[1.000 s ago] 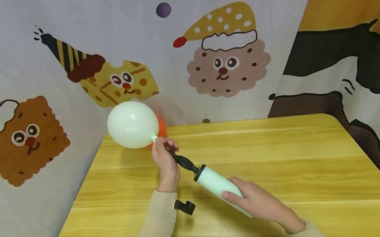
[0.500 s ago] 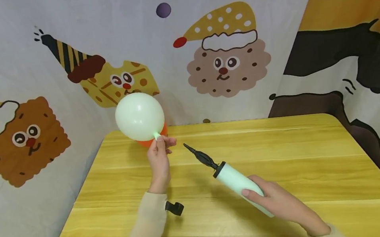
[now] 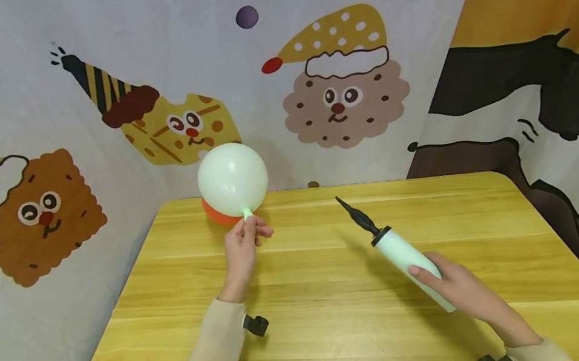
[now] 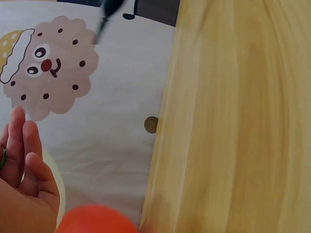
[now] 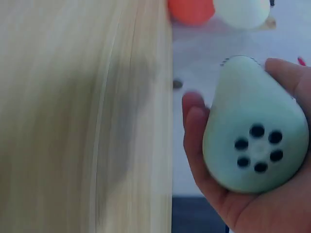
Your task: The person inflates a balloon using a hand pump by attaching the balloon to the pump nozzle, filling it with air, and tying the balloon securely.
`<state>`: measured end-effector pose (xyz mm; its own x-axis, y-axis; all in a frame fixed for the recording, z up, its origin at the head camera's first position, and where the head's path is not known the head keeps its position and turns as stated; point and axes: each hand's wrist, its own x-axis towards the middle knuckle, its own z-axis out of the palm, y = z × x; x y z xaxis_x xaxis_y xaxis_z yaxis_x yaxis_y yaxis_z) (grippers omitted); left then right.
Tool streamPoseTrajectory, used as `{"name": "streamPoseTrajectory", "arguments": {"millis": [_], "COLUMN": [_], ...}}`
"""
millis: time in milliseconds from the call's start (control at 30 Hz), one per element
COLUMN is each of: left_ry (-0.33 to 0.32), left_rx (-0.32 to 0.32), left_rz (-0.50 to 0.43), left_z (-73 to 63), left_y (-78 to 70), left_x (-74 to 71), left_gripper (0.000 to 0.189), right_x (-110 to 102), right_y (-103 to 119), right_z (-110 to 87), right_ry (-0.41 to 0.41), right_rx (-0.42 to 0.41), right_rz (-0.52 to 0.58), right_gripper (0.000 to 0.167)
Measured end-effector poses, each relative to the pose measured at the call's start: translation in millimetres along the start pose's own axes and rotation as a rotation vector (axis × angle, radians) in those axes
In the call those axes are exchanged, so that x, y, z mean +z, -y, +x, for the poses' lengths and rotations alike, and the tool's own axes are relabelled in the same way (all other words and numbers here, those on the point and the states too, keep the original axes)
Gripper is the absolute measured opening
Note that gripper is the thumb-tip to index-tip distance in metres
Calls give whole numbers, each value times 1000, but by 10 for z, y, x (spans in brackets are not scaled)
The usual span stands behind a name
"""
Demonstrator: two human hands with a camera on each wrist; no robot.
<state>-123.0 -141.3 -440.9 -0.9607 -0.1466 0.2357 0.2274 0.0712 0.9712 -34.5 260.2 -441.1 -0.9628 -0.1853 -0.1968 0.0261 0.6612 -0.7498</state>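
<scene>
My left hand (image 3: 243, 244) pinches the pale green neck of an inflated whitish balloon (image 3: 232, 179) between thumb and fingertips, and the balloon stands up above the hand. In my right hand (image 3: 459, 286) is a mint-green balloon pump (image 3: 410, 262), gripped round its barrel. Its black nozzle (image 3: 360, 217) points up and to the left, well apart from the balloon. The right wrist view shows the pump's rounded end (image 5: 260, 145) with several dark holes, and fingers wrapped round it. A green bit of the neck (image 4: 3, 158) shows at the left wrist view's edge.
An orange-red balloon (image 3: 219, 213) sits at the table's back left, partly hidden behind the whitish one. The wooden table (image 3: 342, 332) runs back to a cloth backdrop (image 3: 263, 104) printed with cartoon biscuits and cheese. A black wrist mount (image 3: 257, 325) is on the left sleeve.
The pump nozzle has come out of the balloon's neck. My right hand has carried the pump away to the right. The balloon in my left hand has shifted right and swung more upright.
</scene>
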Motion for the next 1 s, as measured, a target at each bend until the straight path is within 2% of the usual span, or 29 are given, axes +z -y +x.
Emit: {"name": "streamPoseTrajectory", "arguments": {"millis": [133, 267, 400, 633, 833, 1000], "left_ry": [76, 123, 162, 271, 340, 357], "left_rx": [-18, -23, -25, -2, -13, -34], "left_rz": [29, 48, 67, 115, 154, 164], "left_z": [-33, -65, -91, -144, -181, -202], "left_y": [12, 1, 0, 42, 97, 138], "left_x": [21, 71, 123, 192, 239, 271], "left_gripper": [36, 32, 32, 33, 37, 33], "right_x": [-160, -289, -405, -555, -624, -652], "right_y": [-179, -366, -545, -806, -898, -928], "right_z": [43, 90, 145, 224, 255, 290], "right_ry": [-120, -191, -212, -250, -267, -237], "right_rx": [-30, -34, -6, 50, 81, 92], "right_rz": [-201, -307, -347, -374, -406, -427], "right_gripper": [69, 72, 75, 80, 83, 84]}}
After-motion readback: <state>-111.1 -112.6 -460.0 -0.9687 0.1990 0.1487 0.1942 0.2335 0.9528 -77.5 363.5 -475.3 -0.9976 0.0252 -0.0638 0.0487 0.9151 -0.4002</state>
